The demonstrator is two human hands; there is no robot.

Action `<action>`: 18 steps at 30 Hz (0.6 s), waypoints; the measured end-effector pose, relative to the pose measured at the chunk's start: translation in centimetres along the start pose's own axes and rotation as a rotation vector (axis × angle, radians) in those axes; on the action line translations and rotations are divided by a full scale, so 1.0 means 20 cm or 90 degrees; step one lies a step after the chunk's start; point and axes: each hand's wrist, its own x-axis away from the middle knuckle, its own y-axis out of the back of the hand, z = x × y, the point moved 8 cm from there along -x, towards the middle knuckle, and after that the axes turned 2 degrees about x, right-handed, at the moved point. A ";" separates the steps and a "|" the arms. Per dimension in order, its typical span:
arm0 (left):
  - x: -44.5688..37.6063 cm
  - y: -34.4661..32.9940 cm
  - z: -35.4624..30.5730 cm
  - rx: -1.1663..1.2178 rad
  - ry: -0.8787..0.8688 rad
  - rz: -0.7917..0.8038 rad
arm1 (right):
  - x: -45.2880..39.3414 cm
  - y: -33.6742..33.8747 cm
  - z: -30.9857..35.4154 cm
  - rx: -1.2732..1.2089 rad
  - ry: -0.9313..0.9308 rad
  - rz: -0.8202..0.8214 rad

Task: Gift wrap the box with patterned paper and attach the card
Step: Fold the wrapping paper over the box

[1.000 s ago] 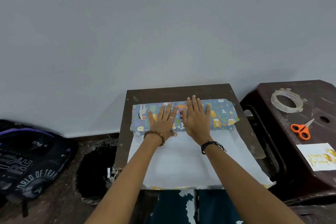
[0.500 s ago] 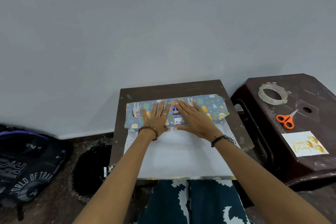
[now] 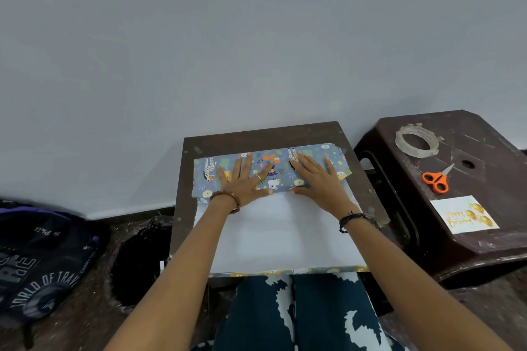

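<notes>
Blue animal-patterned wrapping paper (image 3: 333,157) is folded over the box at the far side of a small brown table (image 3: 256,134). The paper's white underside (image 3: 282,234) spreads toward me. My left hand (image 3: 242,179) lies flat on the folded paper with fingers spread. My right hand (image 3: 316,177) presses flat beside it, slightly to the right, thumb along the fold's near edge. The box itself is hidden under the paper. A white birthday card (image 3: 463,215) with gold balloons lies on the dark stool at the right.
On the dark brown plastic stool (image 3: 484,245) at the right lie a clear tape roll (image 3: 416,141) and orange-handled scissors (image 3: 436,179). A dark backpack (image 3: 37,259) sits on the floor at the left. A grey wall rises behind the table.
Both hands have slid apart along the folded paper, the left toward the left and the right toward the right. The view has shifted slightly.
</notes>
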 end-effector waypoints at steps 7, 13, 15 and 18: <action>0.01 0.00 0.00 -0.052 0.008 -0.011 | 0.00 0.01 0.03 0.006 -0.022 0.048; 0.04 0.00 -0.01 -0.045 0.015 -0.015 | 0.04 0.13 -0.08 -0.272 -0.110 0.048; 0.04 0.00 0.00 -0.044 0.019 -0.017 | 0.09 0.21 -0.24 -0.316 -0.211 -0.047; 0.03 -0.01 0.00 -0.042 0.025 -0.018 | 0.21 0.36 -0.47 -0.265 -0.345 -0.227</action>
